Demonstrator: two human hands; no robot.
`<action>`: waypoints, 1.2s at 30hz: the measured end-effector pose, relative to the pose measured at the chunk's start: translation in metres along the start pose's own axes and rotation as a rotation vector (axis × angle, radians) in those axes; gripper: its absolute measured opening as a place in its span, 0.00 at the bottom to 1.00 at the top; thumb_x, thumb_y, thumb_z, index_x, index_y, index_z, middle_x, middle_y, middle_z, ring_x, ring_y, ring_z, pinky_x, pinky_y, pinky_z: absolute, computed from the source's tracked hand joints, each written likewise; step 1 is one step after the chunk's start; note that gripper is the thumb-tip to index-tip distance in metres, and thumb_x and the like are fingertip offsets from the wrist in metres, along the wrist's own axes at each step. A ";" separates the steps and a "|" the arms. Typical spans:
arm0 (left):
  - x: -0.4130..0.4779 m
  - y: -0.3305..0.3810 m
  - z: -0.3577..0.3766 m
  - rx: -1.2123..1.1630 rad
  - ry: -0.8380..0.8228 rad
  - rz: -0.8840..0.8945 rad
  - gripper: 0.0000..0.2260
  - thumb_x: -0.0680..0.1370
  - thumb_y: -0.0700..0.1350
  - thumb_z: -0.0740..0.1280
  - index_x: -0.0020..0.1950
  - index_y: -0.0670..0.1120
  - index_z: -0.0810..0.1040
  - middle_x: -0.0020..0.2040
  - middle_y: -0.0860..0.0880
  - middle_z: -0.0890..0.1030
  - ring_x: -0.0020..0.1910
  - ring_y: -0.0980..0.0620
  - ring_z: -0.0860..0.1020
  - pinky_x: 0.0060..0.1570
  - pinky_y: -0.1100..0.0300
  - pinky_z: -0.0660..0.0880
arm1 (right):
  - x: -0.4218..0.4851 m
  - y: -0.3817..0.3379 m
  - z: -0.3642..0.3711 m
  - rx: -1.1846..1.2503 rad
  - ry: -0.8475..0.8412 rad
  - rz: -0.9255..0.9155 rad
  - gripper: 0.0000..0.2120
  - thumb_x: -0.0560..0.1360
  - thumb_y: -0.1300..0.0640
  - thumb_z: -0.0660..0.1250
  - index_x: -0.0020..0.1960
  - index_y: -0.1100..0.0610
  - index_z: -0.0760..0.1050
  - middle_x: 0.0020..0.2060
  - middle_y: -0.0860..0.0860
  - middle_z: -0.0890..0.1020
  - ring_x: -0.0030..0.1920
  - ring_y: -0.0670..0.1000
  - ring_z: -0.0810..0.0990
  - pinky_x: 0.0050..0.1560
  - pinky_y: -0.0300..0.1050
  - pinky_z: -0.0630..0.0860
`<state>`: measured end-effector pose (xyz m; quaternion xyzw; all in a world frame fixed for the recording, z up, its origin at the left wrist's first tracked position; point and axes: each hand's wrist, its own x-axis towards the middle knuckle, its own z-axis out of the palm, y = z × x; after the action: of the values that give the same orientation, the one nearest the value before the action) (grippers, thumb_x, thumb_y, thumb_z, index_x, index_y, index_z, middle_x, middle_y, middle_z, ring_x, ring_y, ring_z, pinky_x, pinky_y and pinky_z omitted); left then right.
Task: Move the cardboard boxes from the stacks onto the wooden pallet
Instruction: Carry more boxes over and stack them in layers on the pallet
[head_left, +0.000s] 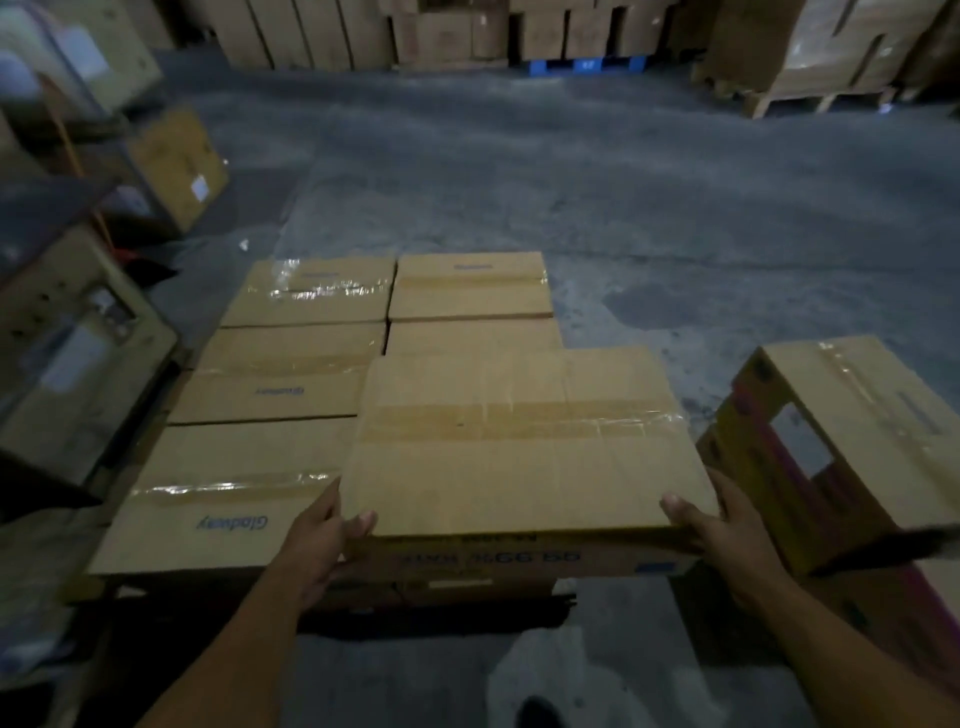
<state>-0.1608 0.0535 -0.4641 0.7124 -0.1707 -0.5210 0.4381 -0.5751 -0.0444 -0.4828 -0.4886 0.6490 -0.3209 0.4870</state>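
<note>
From the head view, lower the cardboard box (519, 447) level into what looks like the near right slot, flush against the laid boxes (280, 374), and keep your fingers from being pinched. Your left hand (324, 540) and right hand (719, 525) clasp its near corners with thumbs on top and forearms stretched forward.

The held box (524, 441) is matt brown cardboard with a glossy clear tape strip (519, 420); the concrete floor (571, 171), upper frame, looks rough, mottled grey.
</note>
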 end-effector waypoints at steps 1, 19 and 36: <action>0.009 -0.010 -0.003 0.010 0.015 -0.014 0.25 0.79 0.33 0.66 0.72 0.55 0.73 0.63 0.49 0.80 0.58 0.46 0.77 0.60 0.47 0.75 | 0.010 0.008 0.007 -0.030 -0.010 0.034 0.37 0.70 0.47 0.79 0.73 0.55 0.68 0.63 0.56 0.79 0.59 0.56 0.79 0.57 0.55 0.79; 0.158 -0.088 -0.022 0.149 0.126 -0.085 0.24 0.77 0.28 0.67 0.67 0.51 0.78 0.56 0.46 0.83 0.45 0.56 0.83 0.46 0.68 0.79 | 0.162 0.177 0.083 -0.430 -0.120 0.204 0.51 0.52 0.24 0.77 0.66 0.54 0.74 0.57 0.50 0.83 0.54 0.52 0.84 0.56 0.57 0.82; 0.211 -0.153 -0.020 0.434 0.219 -0.126 0.35 0.72 0.37 0.77 0.77 0.43 0.67 0.68 0.45 0.77 0.66 0.47 0.76 0.65 0.61 0.70 | 0.154 0.157 0.152 -0.516 0.005 0.427 0.36 0.72 0.57 0.78 0.73 0.58 0.62 0.70 0.61 0.72 0.67 0.64 0.73 0.67 0.59 0.71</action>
<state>-0.0910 0.0001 -0.7100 0.8512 -0.1851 -0.4182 0.2574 -0.4897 -0.1316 -0.7206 -0.4479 0.7978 -0.0382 0.4019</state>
